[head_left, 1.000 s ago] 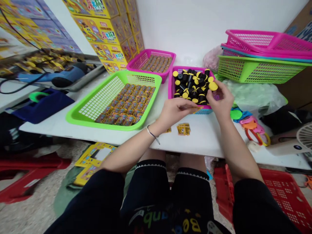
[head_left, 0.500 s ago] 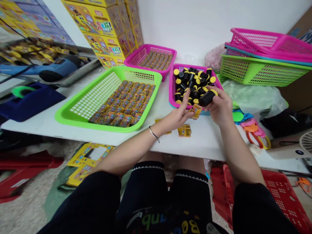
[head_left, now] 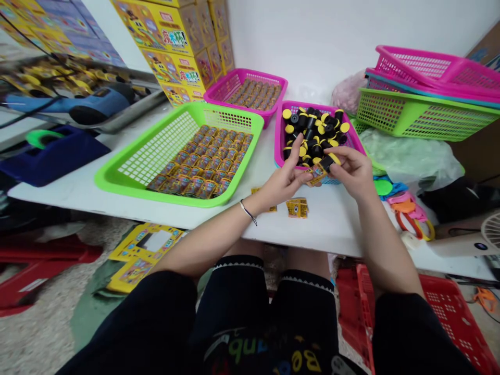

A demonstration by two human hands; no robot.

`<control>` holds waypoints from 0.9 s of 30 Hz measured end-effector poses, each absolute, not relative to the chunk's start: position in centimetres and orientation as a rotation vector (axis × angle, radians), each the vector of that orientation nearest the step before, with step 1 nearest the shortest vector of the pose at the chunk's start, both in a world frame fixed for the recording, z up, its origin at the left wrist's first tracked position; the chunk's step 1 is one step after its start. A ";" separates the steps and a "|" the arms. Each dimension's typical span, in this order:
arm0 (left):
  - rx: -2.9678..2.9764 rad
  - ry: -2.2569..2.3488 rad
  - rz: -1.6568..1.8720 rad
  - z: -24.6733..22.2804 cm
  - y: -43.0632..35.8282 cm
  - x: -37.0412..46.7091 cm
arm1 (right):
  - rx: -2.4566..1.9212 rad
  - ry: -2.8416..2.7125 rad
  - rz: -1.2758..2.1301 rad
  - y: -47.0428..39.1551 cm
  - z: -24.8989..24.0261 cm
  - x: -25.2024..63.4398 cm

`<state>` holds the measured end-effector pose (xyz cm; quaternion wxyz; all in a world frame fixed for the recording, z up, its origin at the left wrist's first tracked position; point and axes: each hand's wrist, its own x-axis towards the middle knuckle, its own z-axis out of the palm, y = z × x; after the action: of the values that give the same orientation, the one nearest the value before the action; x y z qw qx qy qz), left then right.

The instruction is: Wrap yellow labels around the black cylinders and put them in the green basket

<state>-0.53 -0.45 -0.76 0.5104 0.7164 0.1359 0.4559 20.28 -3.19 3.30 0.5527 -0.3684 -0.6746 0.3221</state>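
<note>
In my right hand [head_left: 351,169] is a small black cup with a yellow lid [head_left: 331,160], its fingers closed round the lid end. My left hand [head_left: 287,179] pinches a printed yellow sleeve [head_left: 317,174] between thumb and fingers, its index finger raised. The cup's black end meets the sleeve; how far it sits inside I cannot tell. Just behind the hands stands a pink basket [head_left: 278,140] full of loose black cups with yellow lids [head_left: 312,130]. Flat printed sleeves [head_left: 297,208] lie on the white table below my hands.
A green basket [head_left: 113,179] at left holds rows of wrapped cups [head_left: 203,161]; another pink basket [head_left: 219,94] behind it holds more. Yellow boxes [head_left: 172,31] are stacked at the back. Stacked baskets [head_left: 425,112], a plastic bag [head_left: 414,156] and a fan [head_left: 464,234] stand right.
My right hand has brought the black cup down and left against the printed sleeve in my left hand. The two were apart before. The view has shifted slightly.
</note>
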 end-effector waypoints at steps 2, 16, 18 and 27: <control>1.611 0.247 1.020 -0.5 -0.7 -0.4 | -0.836 -1.677 0.773 -3.5 3.7 20.5; 1.785 0.478 1.135 -1.0 -0.4 -0.4 | -1.025 -1.660 0.887 -3.5 3.6 20.3; 1.815 0.527 1.211 -1.1 -0.3 -0.4 | -1.075 -1.638 0.718 -3.3 3.2 19.6; 1.588 0.585 1.339 0.3 -1.3 -0.5 | -0.813 -1.952 -0.269 -4.1 1.0 16.2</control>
<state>-0.48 -1.25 0.27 0.4722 0.6488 0.2390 0.5468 16.20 -4.12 1.02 0.4840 -0.3338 -0.8014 -0.1106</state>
